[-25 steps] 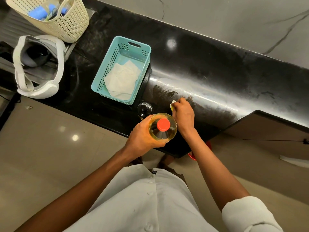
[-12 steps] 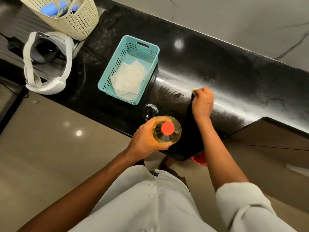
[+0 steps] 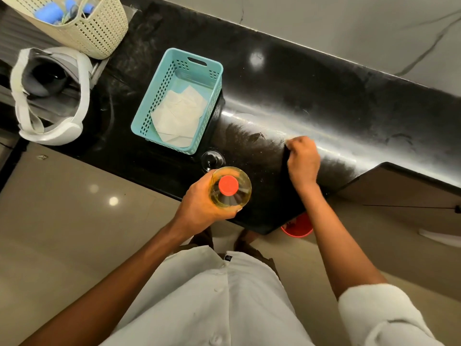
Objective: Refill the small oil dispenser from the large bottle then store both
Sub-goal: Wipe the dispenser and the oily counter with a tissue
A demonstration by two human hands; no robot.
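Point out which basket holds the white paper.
The teal basket holds the paper; the cream basket, far left, holds blue items.

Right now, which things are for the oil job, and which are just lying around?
For the job:
- large oil bottle, red-capped, held in the left hand
- small glass dispenser, standing on the counter beside the bottle

Just lying about:
- teal basket with paper in it (maybe for storing, can't tell)
- cream basket
- white headset
- red tub on the floor
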